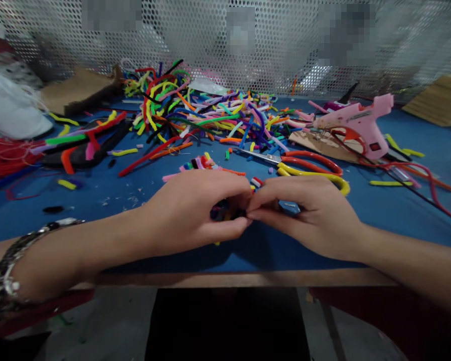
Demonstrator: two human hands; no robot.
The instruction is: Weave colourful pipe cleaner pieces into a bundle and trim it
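Over the front of the blue table, my left hand (187, 210) curls with its thumb and fingers closed, their tips meeting the other hand. My right hand (311, 213) pinches thumb against forefinger at that same spot. Something small and dark shows inside the left hand's curl, but the fingers hide what it is. Short cut pieces of pipe cleaner (200, 163) in several colours lie just behind the left hand. Scissors (311, 163) with red and yellow handles rest behind the right hand, blades pointing left.
A heap of colourful pipe cleaners (210, 110) spreads across the back. A pink glue gun (360, 125) lies at the right on cardboard (323, 145), its cord running right. Red string (7, 155) and a white bundle (14, 108) are at the left. A perforated metal screen (195, 40) stands behind.
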